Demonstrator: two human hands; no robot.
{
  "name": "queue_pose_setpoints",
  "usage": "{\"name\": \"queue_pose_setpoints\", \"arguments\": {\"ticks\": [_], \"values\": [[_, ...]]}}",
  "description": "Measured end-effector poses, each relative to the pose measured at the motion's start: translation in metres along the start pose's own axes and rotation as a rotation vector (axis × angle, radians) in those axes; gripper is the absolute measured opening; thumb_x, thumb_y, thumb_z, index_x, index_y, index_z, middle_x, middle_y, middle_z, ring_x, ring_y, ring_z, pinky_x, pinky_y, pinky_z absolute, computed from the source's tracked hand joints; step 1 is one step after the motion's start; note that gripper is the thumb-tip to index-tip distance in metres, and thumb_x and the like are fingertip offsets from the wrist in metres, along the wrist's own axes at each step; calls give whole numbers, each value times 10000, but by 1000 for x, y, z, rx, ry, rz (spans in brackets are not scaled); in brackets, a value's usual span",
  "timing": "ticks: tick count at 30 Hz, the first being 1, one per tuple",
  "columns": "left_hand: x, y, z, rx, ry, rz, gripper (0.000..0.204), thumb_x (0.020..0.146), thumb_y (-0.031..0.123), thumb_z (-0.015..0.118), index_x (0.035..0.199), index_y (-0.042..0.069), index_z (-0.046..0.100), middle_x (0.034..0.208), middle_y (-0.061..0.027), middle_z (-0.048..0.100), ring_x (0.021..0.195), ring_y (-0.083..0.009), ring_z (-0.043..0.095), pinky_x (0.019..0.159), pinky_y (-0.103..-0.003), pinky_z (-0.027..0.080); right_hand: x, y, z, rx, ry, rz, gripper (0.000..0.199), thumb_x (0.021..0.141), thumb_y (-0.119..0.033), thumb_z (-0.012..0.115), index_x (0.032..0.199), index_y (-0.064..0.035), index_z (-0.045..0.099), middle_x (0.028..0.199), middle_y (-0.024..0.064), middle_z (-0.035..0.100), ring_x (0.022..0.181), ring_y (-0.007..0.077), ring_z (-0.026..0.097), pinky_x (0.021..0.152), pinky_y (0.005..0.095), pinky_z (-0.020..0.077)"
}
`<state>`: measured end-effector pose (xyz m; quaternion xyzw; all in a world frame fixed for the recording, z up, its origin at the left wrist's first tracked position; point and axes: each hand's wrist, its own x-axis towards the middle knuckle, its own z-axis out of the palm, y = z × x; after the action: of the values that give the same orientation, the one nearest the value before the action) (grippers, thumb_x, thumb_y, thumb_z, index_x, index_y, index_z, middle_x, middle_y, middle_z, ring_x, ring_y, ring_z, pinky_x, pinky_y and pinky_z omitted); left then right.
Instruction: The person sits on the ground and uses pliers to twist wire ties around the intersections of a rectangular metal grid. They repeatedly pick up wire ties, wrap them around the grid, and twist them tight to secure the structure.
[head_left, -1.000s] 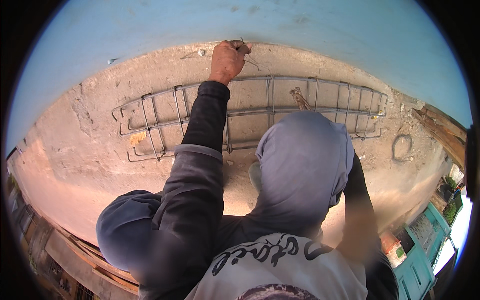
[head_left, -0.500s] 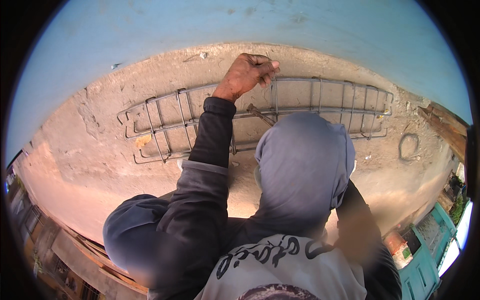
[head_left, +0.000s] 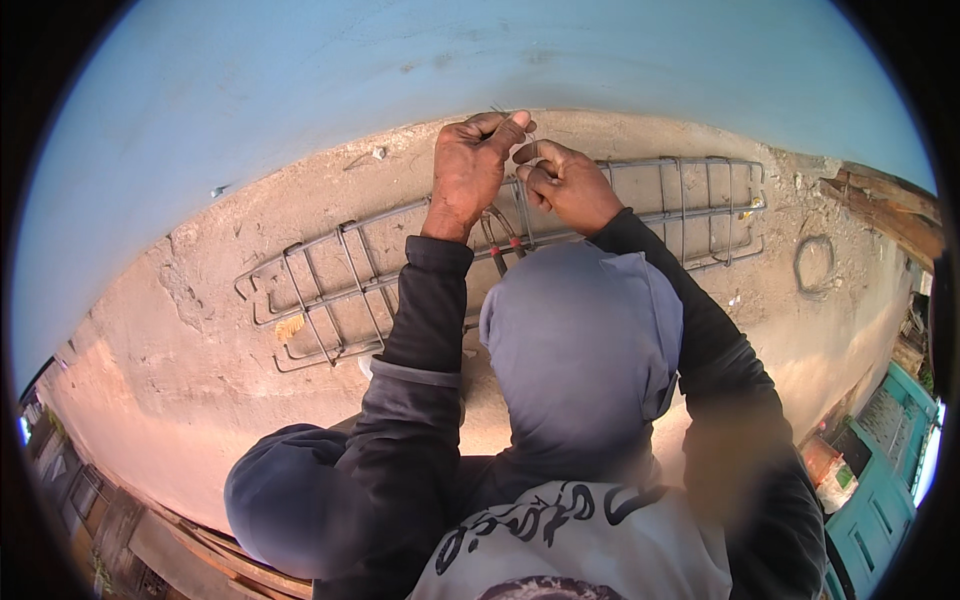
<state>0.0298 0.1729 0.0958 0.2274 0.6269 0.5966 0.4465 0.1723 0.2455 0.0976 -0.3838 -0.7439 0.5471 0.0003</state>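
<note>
My left hand [head_left: 474, 172] is closed in a pinch above the far side of a steel rebar cage [head_left: 330, 298]. Thin tie wires [head_left: 501, 110] stick out past its fingertips. Close beside it, my right hand [head_left: 570, 186] has curled fingers, with thumb and forefinger at a thin wire strand between the two hands. Whether it grips that strand is hard to make out. Below the hands, pincers with red on the handles [head_left: 516, 243] rest at the cage. Grey-blue cloth over my knee hides their lower ends and part of the cage.
A blue wall [head_left: 300, 100] rises behind the rough concrete floor [head_left: 180, 350]. Toward the right lie a wire ring [head_left: 815, 264] and wooden planks [head_left: 885, 215]. Farther right, a bucket [head_left: 822, 462] stands by a turquoise panel [head_left: 870, 510].
My right hand has come up from behind the knee to beside the left. The left hand has turned, its fingertips staying near the same spot. The pincers now show more fully.
</note>
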Motion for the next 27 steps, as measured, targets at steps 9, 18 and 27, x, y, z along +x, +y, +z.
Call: {"name": "queue_pose_setpoints", "arguments": {"ticks": [9,18,27], "values": [[-3,-19,-9,-105,59,-172,284,908,279,715,839,4,721,741,-60,677,604,-118,575,564,-254,422,-23,34,21,-505,97,-376,183,944,-184,581,1076,-58,574,929,184,685,778,386,678,681,484,534],[-13,-31,30,-69,-23,-226,284,921,263,698,851,-13,709,737,-68,656,590,-132,576,554,-271,442,-65,34,12,-112,107,154,250,961,-201,609,1167,-58,603,964,167,685,877,310,682,754,395,522],[14,-50,73,467,-462,-112,457,933,417,639,1064,-14,714,941,-134,710,869,-200,657,795,-337,514,-126,107,-38,261,755,246,190,986,-200,587,1021,-24,651,796,43,604,699,137,550,661,278,466]]}}
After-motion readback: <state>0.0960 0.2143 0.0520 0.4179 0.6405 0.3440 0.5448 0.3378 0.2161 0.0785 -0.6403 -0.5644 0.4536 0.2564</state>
